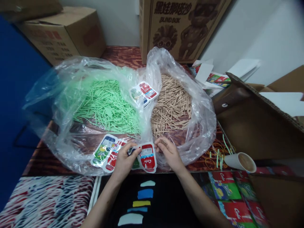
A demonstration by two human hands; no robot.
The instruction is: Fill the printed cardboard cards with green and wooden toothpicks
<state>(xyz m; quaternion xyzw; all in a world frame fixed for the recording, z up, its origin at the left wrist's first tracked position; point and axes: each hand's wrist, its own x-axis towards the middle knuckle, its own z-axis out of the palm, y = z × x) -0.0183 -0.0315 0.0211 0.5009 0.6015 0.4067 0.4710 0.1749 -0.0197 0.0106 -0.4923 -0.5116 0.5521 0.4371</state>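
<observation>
Gripping a Cola packet — left hand; pinching brown sticks — right hand

The crumpled bag around the green sticks is glossy, clear plastic, while from where I stand those sticks look matt, the bottle-printed piece at the bag's near edge smooth and shiny, the tabletop beneath it wood-grained, and the carton behind it matt cardboard.
</observation>
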